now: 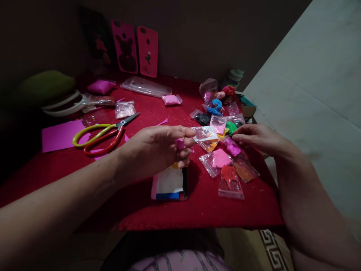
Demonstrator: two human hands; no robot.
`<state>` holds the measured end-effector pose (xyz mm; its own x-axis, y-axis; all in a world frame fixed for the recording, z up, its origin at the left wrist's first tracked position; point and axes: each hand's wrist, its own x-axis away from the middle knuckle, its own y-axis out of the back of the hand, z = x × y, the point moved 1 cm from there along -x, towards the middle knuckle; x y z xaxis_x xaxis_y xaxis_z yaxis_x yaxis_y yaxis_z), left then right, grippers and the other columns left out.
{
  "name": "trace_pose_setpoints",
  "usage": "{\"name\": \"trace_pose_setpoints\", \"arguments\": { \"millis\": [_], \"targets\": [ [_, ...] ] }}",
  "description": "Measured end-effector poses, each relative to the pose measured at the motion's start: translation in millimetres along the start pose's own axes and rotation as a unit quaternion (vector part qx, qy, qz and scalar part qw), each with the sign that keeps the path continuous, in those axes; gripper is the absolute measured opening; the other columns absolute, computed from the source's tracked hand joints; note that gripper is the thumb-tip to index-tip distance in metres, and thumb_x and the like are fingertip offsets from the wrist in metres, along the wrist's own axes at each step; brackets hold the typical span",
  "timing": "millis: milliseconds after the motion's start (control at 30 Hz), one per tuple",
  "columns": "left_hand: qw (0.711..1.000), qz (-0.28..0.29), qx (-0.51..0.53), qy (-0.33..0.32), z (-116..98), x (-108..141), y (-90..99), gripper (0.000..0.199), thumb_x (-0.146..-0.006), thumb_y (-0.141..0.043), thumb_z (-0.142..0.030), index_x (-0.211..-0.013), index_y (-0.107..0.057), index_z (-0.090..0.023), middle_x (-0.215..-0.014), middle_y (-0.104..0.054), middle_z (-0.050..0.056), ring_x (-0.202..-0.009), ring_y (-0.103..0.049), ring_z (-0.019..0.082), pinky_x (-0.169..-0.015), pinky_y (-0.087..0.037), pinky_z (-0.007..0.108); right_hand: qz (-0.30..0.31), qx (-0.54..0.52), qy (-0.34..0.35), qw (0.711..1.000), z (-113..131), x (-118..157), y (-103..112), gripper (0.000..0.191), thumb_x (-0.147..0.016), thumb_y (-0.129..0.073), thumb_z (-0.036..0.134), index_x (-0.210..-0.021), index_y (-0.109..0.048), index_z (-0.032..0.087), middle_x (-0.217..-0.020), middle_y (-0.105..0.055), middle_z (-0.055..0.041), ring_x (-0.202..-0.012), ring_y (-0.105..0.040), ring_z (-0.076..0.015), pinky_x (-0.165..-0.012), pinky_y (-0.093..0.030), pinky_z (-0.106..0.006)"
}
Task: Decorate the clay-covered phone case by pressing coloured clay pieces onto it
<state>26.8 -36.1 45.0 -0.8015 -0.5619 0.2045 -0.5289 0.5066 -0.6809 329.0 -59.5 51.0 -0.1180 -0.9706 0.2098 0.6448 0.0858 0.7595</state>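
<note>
My left hand [158, 148] is curled over the table with a small lump of pink clay [179, 143] in its fingers. Its thumb and forefinger tips meet the edge of a clear bag of white clay [208, 132]; whether they grip it I cannot tell. My right hand [258, 138] is at the pile of bags, fingertips drawn together beside the green clay [231, 128] and a bag of magenta clay [232, 146]. What those fingers pinch, if anything, is hidden. Partly beneath my left hand lies a phone case [169, 182] covered with white, blue, black and pink clay.
Yellow-and-red-handled scissors [108, 134] lie left, by a magenta sheet [62, 136]. Bags of pink [221, 159], red [229, 182] and brown clay [244, 170] are at right. Two decorated phone cases [148, 51] lean at the back, behind a clear case [146, 87].
</note>
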Motion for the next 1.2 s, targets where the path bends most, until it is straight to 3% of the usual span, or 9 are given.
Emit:
{"name": "trace_pose_setpoints", "arguments": {
  "millis": [167, 233, 367, 567, 667, 800, 900, 1033, 1200],
  "targets": [
    [0.998, -0.010, -0.034, -0.044, 0, -3, -0.2, 0.018, -0.080, -0.056, -0.004, -0.094, -0.064, -0.011, -0.081, -0.056, 0.003, -0.066, -0.057, 0.010, -0.061, -0.053, 0.025, -0.236, 0.015, 0.081, 0.968, 36, 31, -16, 0.022, -0.082, -0.065, 0.038, -0.072, -0.067, 0.019, -0.066, -0.061, -0.0038, -0.060, -0.050, -0.0130, -0.055, -0.036, -0.028],
    [0.997, -0.014, -0.046, -0.054, 1, -4, -0.3, 0.016, -0.081, -0.056, -0.004, -0.093, -0.063, -0.012, -0.080, -0.059, 0.002, -0.064, -0.059, 0.009, -0.061, -0.054, 0.023, -0.119, -0.180, 0.114, 0.970, 59, 44, -35, 0.024, -0.085, -0.062, 0.042, -0.078, -0.069, 0.020, -0.073, -0.064, -0.0037, -0.067, -0.056, -0.0135, -0.061, -0.043, -0.027],
    [0.993, 0.004, -0.089, -0.078, 4, -3, -0.5, 0.019, -0.081, -0.061, -0.007, -0.097, -0.061, -0.017, -0.079, -0.062, -0.001, -0.056, -0.059, 0.007, -0.056, -0.052, 0.020, 0.125, -0.486, 0.088, 0.861, 93, 51, -78, 0.027, -0.086, -0.062, 0.046, -0.091, -0.069, 0.021, -0.083, -0.066, -0.0043, -0.068, -0.062, -0.0138, -0.069, -0.052, -0.029],
    [0.952, -0.039, -0.261, -0.156, 7, -3, 0.3, 0.044, -0.075, -0.067, -0.008, -0.113, -0.051, -0.023, -0.095, -0.060, -0.001, -0.074, -0.065, 0.012, -0.066, -0.056, 0.024, 0.184, -0.560, 0.082, 0.804, 102, 47, -101, 0.017, -0.085, -0.066, 0.034, -0.080, -0.065, 0.017, -0.075, -0.061, -0.0001, -0.066, -0.057, -0.0082, -0.064, -0.048, -0.018],
    [0.879, -0.096, -0.414, -0.215, 10, -6, 1.9, 0.057, -0.073, -0.065, -0.008, -0.123, -0.041, -0.024, -0.101, -0.053, -0.001, -0.067, -0.060, 0.007, -0.058, -0.051, 0.020, 0.173, -0.536, 0.079, 0.823, 101, 49, -102, 0.015, -0.082, -0.069, 0.029, -0.091, -0.067, 0.017, -0.085, -0.065, -0.0023, -0.077, -0.062, -0.0105, -0.077, -0.050, -0.022],
    [0.709, -0.143, -0.620, -0.305, 17, -6, 2.7, 0.057, -0.078, -0.060, -0.012, -0.129, -0.037, -0.018, -0.107, -0.053, 0.005, -0.087, -0.059, 0.013, -0.071, -0.050, 0.023, 0.124, -0.499, 0.092, 0.853, 106, 49, -107, 0.015, -0.077, -0.071, 0.021, -0.091, -0.068, 0.017, -0.081, -0.066, -0.0002, -0.077, -0.063, -0.0117, -0.081, -0.051, -0.026],
    [0.653, -0.128, -0.663, -0.344, 22, -5, 2.3, 0.059, -0.080, -0.059, -0.012, -0.133, -0.034, -0.016, -0.116, -0.050, 0.009, -0.104, -0.057, 0.017, -0.081, -0.050, 0.026, 0.047, -0.464, 0.104, 0.878, 107, 45, -110, 0.031, -0.070, -0.069, 0.010, -0.100, -0.068, 0.019, -0.070, -0.065, 0.0045, -0.072, -0.062, -0.0104, -0.077, -0.051, -0.025],
    [0.682, -0.088, -0.639, -0.346, 24, 0, 1.4, 0.072, -0.077, -0.059, -0.007, -0.139, -0.028, -0.025, -0.130, -0.046, 0.009, -0.095, -0.059, 0.015, -0.080, -0.051, 0.027, 0.014, -0.493, 0.105, 0.863, 101, 39, -107, 0.041, -0.069, -0.069, 0.009, -0.109, -0.066, 0.018, -0.067, -0.063, 0.0053, -0.068, -0.062, -0.0090, -0.072, -0.052, -0.024],
    [0.834, -0.021, -0.465, -0.297, 17, 4, -0.8, 0.071, -0.078, -0.053, -0.004, -0.139, -0.028, -0.030, -0.134, -0.044, 0.008, -0.081, -0.063, 0.012, -0.071, -0.053, 0.026, 0.015, -0.498, 0.135, 0.856, 97, 36, -101, 0.032, -0.074, -0.072, 0.013, -0.106, -0.068, 0.016, -0.068, -0.065, 0.0030, -0.062, -0.062, -0.0078, -0.064, -0.053, -0.020]
  ]
}}
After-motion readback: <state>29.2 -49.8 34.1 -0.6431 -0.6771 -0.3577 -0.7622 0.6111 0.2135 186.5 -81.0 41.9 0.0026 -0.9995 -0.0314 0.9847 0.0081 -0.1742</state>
